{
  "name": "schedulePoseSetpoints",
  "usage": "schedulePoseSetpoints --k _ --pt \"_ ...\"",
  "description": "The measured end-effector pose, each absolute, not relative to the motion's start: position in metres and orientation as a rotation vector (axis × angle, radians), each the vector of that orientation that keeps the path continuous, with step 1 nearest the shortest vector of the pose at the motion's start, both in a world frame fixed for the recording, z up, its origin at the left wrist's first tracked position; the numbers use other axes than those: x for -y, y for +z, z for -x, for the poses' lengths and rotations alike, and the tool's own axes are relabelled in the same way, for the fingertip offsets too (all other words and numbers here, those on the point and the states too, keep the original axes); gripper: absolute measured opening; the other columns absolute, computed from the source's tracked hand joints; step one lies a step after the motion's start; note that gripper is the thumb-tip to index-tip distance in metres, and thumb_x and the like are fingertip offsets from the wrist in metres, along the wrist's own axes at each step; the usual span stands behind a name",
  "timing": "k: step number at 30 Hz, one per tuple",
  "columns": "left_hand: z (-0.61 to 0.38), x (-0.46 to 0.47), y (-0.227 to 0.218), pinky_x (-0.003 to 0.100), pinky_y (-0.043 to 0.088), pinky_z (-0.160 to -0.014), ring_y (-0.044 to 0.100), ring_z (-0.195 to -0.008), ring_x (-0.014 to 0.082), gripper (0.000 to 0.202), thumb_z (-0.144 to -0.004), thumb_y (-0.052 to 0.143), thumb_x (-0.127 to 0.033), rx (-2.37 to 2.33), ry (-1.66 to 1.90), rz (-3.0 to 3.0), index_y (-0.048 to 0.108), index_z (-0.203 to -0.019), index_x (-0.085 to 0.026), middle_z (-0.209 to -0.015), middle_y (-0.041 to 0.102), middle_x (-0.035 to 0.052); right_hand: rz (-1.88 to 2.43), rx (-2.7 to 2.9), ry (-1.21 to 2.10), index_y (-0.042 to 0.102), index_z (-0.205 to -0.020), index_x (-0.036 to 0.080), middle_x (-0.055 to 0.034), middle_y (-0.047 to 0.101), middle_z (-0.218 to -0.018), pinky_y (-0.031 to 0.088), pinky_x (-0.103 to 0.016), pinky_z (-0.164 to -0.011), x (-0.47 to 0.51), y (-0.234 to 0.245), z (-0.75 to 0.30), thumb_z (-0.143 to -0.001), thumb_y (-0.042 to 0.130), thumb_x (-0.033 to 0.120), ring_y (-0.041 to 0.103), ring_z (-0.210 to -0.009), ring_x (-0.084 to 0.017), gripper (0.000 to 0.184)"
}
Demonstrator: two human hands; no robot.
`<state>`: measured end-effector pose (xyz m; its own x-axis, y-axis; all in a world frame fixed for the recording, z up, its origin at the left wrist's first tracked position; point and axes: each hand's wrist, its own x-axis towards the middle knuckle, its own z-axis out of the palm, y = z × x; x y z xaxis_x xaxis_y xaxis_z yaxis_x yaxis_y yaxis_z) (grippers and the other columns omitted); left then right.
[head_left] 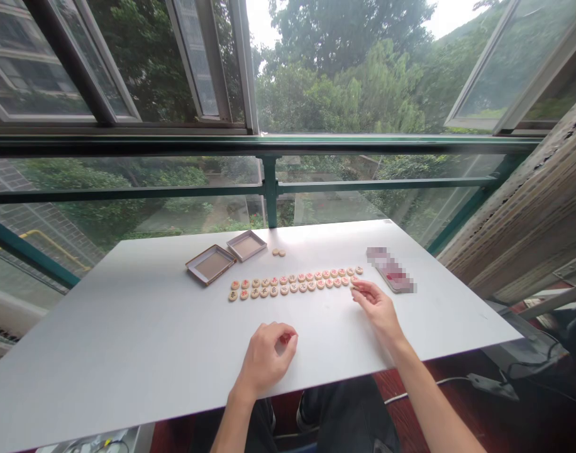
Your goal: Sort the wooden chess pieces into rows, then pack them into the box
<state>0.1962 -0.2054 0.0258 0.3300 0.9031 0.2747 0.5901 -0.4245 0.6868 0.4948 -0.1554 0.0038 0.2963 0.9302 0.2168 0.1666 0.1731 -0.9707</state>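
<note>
Two rows of round wooden chess pieces [295, 282] with red and dark markings lie across the middle of the white table [127, 340]. My right hand [376, 307] rests at the right end of the rows, fingertips pinched on the last piece. My left hand [268, 357] lies nearer to me on the table, fingers curled into a loose fist with a hint of red between them. Two more pieces [278, 252] sit apart behind the rows.
A shallow brown box tray [210, 265] and its second half [246, 245] lie behind the left end of the rows. A blurred flat object [392, 269] lies at the right. A green railing and open windows stand beyond the table's far edge.
</note>
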Motion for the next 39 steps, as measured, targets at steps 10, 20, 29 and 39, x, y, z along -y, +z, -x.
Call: schedulePoseSetpoints --k 10,20,29,39 --pt "-0.197 0.206 0.026 0.033 0.046 -0.076 0.063 -0.073 0.0176 0.014 -0.092 0.055 -0.026 -1.311 0.925 -2.130 0.066 -0.084 -0.024 -0.077 0.069 -0.0008 1.537 1.120 0.640 0.071 -0.106 0.013 -0.0143 0.076 -0.094 0.061 -0.038 -0.073 0.116 0.000 -0.554 -0.078 0.069 0.054 0.073 -0.079 -0.025 0.050" --pt "-0.195 0.207 0.026 0.034 0.046 -0.077 0.063 -0.075 0.0182 0.014 -0.093 0.054 -0.026 -1.315 0.913 -2.125 0.066 -0.085 -0.024 -0.078 0.069 -0.0001 1.824 1.218 0.402 0.070 -0.087 0.015 -0.0108 0.076 -0.074 0.050 -0.036 -0.063 0.101 0.002 -0.555 -0.076 0.065 0.050 0.068 -0.061 -0.024 0.037" --pt "-0.195 0.206 0.025 0.034 0.047 -0.076 0.063 -0.074 0.0185 0.014 -0.092 0.054 -0.025 -1.305 0.925 -2.121 0.067 -0.085 -0.024 -0.078 0.070 0.0005 1.888 1.309 0.340 0.070 -0.089 0.017 -0.0104 0.076 -0.080 0.048 -0.034 -0.062 0.097 0.004 -0.557 -0.073 0.064 0.050 0.068 -0.063 -0.024 0.037" --pt "-0.195 0.205 0.026 0.034 0.046 -0.076 0.062 -0.073 0.0182 0.015 -0.093 0.054 -0.027 -1.315 0.921 -2.116 0.067 -0.084 -0.024 -0.077 0.070 0.0000 1.899 1.274 0.267 0.069 -0.093 0.015 -0.0082 0.074 -0.072 0.050 -0.035 -0.063 0.105 0.008 -0.552 -0.084 0.052 0.048 0.064 -0.049 -0.020 0.037"
